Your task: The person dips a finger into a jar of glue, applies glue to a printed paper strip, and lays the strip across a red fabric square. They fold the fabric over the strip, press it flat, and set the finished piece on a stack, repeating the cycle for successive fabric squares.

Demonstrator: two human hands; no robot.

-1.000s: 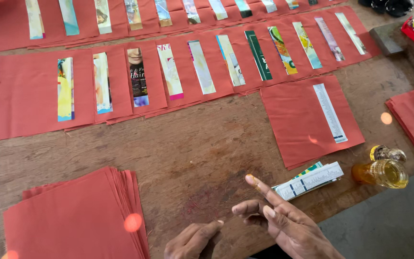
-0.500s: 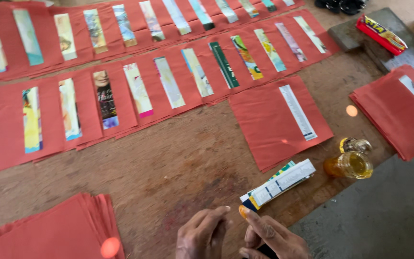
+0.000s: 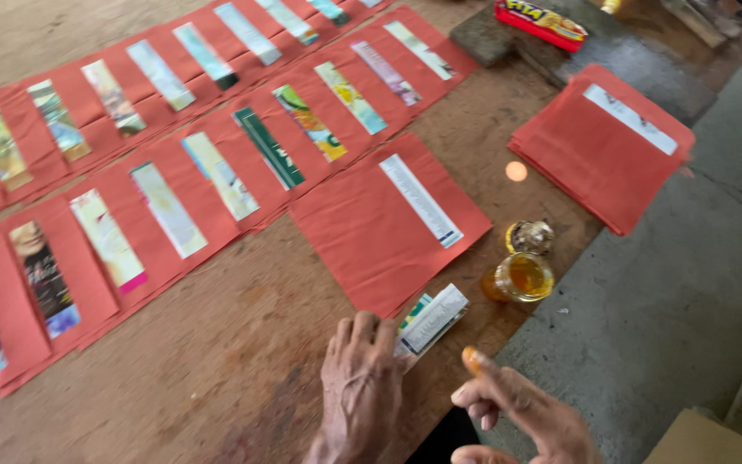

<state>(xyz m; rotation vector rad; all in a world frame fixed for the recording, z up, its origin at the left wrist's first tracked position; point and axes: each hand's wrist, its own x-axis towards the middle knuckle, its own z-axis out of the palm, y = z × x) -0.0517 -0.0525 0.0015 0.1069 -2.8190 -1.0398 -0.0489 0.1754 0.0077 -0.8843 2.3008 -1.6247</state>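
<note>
The left hand (image 3: 361,387) lay palm down on the wooden desk (image 3: 199,369), its fingers (image 3: 386,331) spread flat and resting against the near end of a small stack of narrow paper strips (image 3: 431,320); it held nothing, only pressed at the edge of the stack. The right hand (image 3: 521,412) hovered just beside it, empty, most fingers curled in and the forefinger stretched out, its tip (image 3: 471,359) coated in something amber (very likely glue from the jar). That small open jar of amber liquid (image 3: 521,277) stood near the strips, with its lid (image 3: 530,235) lying just behind it.

The strips lay at the near corner of a single red paper sheet (image 3: 388,228), which already carried one white strip (image 3: 421,199) down its length. Beyond it ran two long rows of red sheets (image 3: 165,185), each overlapping the next and each bearing a coloured strip. A separate pile of red sheets (image 3: 599,146) sat to the right, partly on a grey stone slab.

Judging from this, the work stood at the gluing step: the forefinger was loaded, and the left hand seemed to be steadying the stack or about to part the top strip from it. The next move would call for sliding one strip free with the left fingers without disturbing the rest, and keeping the sticky fingertip off the red paper until the strip was ready for it.
</note>
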